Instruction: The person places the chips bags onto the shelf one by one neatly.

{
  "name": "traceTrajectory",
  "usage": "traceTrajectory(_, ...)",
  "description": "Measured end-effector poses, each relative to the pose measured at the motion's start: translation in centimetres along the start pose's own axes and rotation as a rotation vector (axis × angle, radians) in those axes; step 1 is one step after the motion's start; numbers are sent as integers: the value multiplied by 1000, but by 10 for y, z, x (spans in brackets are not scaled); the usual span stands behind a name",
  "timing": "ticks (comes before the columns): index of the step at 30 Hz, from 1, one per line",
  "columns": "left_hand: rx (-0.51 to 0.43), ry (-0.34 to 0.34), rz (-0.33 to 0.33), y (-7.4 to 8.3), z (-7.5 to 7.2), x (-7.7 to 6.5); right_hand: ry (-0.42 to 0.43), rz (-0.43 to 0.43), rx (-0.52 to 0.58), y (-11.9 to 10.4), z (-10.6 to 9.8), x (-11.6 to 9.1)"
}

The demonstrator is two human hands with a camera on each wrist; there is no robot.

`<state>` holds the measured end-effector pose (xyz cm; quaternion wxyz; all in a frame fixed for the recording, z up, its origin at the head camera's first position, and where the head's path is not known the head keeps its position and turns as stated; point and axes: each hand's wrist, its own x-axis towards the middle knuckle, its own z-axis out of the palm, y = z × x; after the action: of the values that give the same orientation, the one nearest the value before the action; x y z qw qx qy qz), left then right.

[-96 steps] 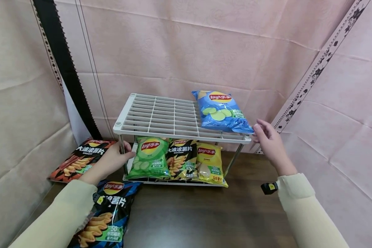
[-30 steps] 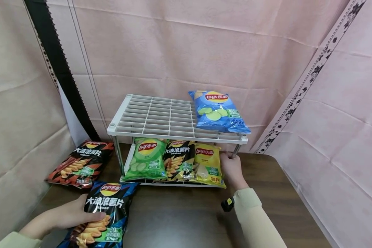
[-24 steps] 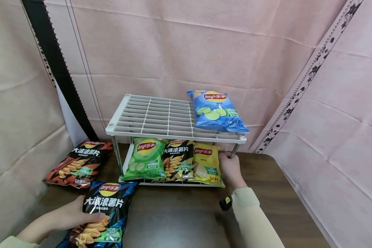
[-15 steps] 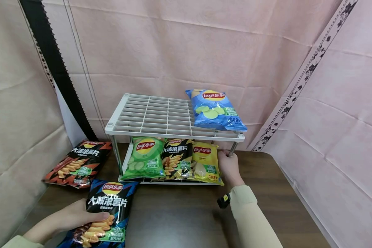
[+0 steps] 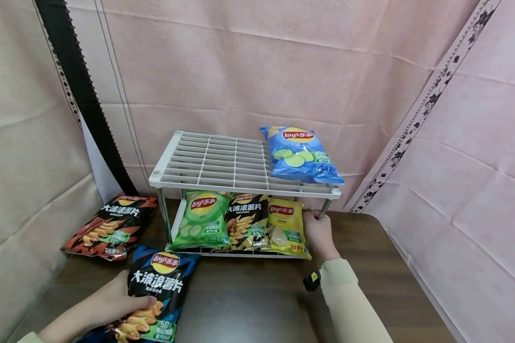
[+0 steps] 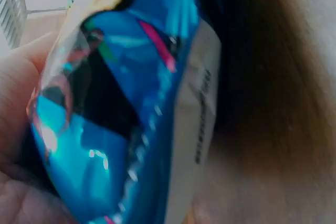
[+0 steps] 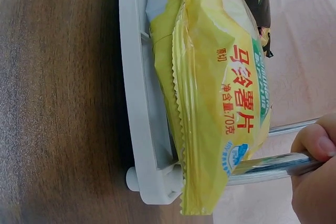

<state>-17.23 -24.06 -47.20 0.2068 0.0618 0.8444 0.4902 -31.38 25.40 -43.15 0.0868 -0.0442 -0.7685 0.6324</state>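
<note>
My left hand (image 5: 116, 300) holds a blue-and-black chip bag (image 5: 163, 286) by its left side, thumb across the front. Up close in the left wrist view, the shiny blue bag (image 6: 126, 87) fills the palm. My right hand (image 5: 319, 236) grips the metal post (image 7: 268, 167) at the front right of a white two-tier rack (image 5: 240, 185). On the lower tier lean a green chip bag (image 5: 203, 224), a black chip bag (image 5: 246, 224) and a yellow chip bag (image 5: 285, 228), side by side. A light blue chip bag (image 5: 300, 157) lies at the right of the upper tier.
A red-and-black chip bag (image 5: 111, 228) lies at the left, beside the rack and behind the held bag. The dark wooden table (image 5: 240, 300) stretches in front. Pink cloth (image 5: 240, 62) hangs behind and at both sides.
My left hand has left the rack's left post and taken hold of the blue-and-black bag, which has shifted slightly right. My right hand has moved from the upper corner down to the right post.
</note>
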Motion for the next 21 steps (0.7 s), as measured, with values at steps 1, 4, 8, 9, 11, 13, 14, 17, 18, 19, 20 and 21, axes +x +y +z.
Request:
traceTrajectory(1, 3, 1, 0, 1, 0, 0, -1, -2, 3, 0, 0, 0)
traceTrajectory(4, 55, 6, -35, 5, 0, -1, 2, -10, 15, 1, 0, 0)
traceTrajectory(8, 154, -3, -142, 11, -3, -1, 12, -19, 14, 2, 1, 0)
traceTrajectory(9, 168, -13, -160, 12, -4, -1, 13, -20, 11, 2, 1, -1)
traceTrajectory(11, 151, -37, -157, 14, -4, -2, 17, -21, 6, 2, 2, -1)
traceTrajectory(13, 110, -62, -129, 16, -3, -4, 22, -21, 5, 2, 2, 0)
traceTrajectory(14, 92, -76, -109, 16, -3, -4, 22, -19, 5, 2, 2, 0)
traceTrajectory(17, 50, -108, -41, 19, 0, -6, 18, -12, 6, 1, 1, 0)
traceTrajectory(18, 58, -110, -25, 20, 1, -6, 16, -9, 5, 1, 1, 0)
traceTrajectory(19, 70, -110, -13, 22, 2, -6, 14, -7, 4, 2, 1, 0)
traceTrajectory(20, 88, -103, -6, 23, 3, -6, 13, -6, 2, 2, 1, 0)
traceTrajectory(21, 108, -95, -4, 25, 5, -6, 12, -6, 2, 1, 1, 0)
